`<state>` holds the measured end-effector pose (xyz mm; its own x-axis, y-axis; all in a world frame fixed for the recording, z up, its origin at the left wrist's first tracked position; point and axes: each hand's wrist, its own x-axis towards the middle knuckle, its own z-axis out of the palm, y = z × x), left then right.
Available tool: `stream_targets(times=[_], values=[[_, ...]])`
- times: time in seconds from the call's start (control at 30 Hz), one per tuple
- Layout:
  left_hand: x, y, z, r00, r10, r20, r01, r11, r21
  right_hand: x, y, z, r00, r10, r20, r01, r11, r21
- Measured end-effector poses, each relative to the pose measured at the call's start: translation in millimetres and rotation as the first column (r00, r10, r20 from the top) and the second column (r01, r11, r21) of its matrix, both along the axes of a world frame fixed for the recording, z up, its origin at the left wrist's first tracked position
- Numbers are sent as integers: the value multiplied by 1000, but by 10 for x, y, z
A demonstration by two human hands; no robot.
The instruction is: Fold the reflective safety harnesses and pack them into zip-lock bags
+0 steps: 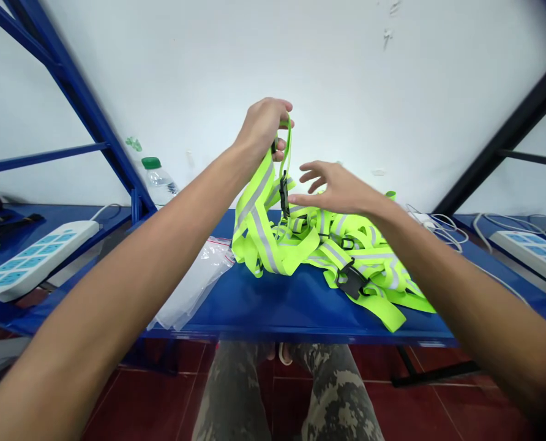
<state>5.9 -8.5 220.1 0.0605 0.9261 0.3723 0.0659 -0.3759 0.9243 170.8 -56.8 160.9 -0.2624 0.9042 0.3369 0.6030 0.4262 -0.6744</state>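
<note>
Neon yellow-green reflective straps with grey stripes hang from my left hand, whose fingers are closed around them above the table. A black buckle dangles on the held strap. Close to that buckle is my right hand, its fingers apart and nothing gripped; whether the thumb touches the buckle is unclear. Below and to the right lies a tangled pile of the same reflective straps, with a larger black clip at its front.
Clear plastic zip bags lie on the blue table at the left. Behind my left forearm stands a green-capped bottle. White cables lie at right. Power strips sit on both sides, beside metal frame posts.
</note>
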Motion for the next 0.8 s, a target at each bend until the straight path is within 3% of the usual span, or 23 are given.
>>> stream_targets(times=[0.13, 0.2, 0.37, 0.47, 0.57, 0.7, 0.8], values=[[-4, -64, -26, 999, -47, 13, 46, 999, 23, -159, 174, -205, 1000, 18, -25, -22, 986, -163], [-84, -52, -34, 999, -43, 23, 42, 999, 21, -137, 253, -255, 999, -18, -26, 13, 985, -171], [-363, 56, -105, 999, -35, -10, 35, 999, -8, 70, 370, -154, 965, -198, 172, 179, 977, 117], [-504, 147, -211, 984, -86, -156, 83, 996, -26, 213, 399, -12, 895, -380, 233, 289, 893, 344], [-603, 217, -335, 942, -120, -314, 119, 993, -25, 351, 412, 92, 848, -458, 266, 281, 816, 506], [-663, 241, -441, 896, -173, -408, 160, 985, -64, 511, 455, 66, 836, -396, 379, 162, 840, 518], [-661, 223, -463, 869, -270, -415, 251, 963, -101, 605, 501, -18, 779, -394, 487, 143, 869, 475]])
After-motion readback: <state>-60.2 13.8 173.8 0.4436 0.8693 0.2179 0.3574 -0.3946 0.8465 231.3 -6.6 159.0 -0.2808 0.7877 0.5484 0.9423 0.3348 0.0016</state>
